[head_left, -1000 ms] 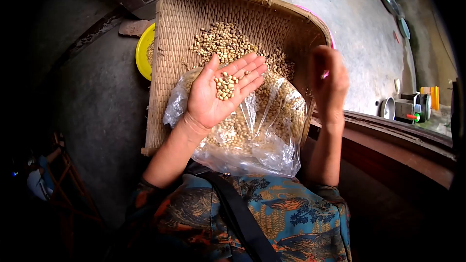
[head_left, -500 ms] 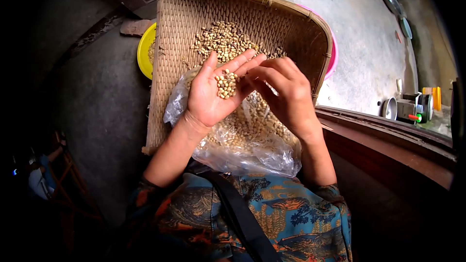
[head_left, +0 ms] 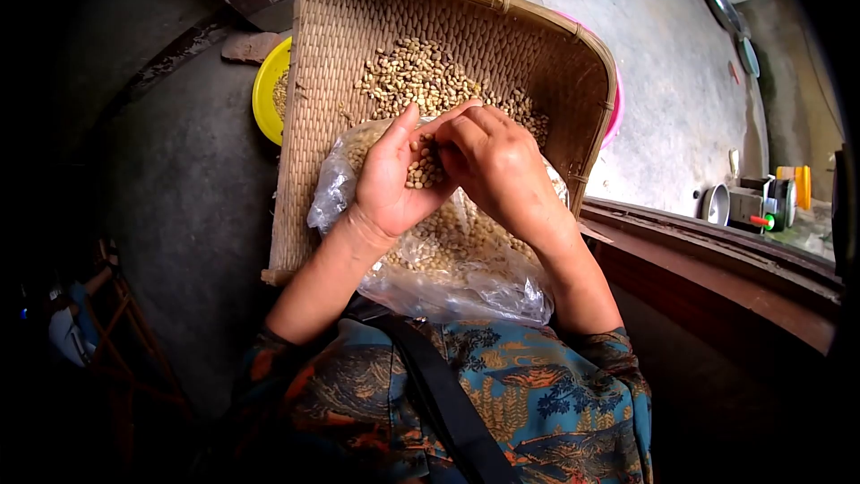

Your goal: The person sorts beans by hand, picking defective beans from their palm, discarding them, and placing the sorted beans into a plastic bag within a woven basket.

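My left hand (head_left: pixel 387 186) is cupped palm up and holds a small heap of pale and brownish beans (head_left: pixel 421 170). Over that palm, my right hand (head_left: pixel 502 161) bends down with its fingers drawn together. Its fingertips are partly hidden, so what they pinch, if anything, does not show. Below both hands lies a clear plastic bag (head_left: pixel 448 300) full of pale beans, resting on a woven bamboo winnowing basket (head_left: pixel 327 54). A looser pile of darker, mixed beans (head_left: pixel 417 72) lies on the weave beyond my fingers.
A yellow basin (head_left: pixel 264 108) with beans stands left of the basket. A pink basin (head_left: pixel 616 108) shows at the right, partly covered. The wooden sill (head_left: pixel 717 260) runs beside my right forearm. A metal pan (head_left: pixel 717 204) and other items stand farther right.
My right hand has moved further over the left palm, its fingers now down among the beans. The left fingers have curled up, and the beans in the palm are more shaded.
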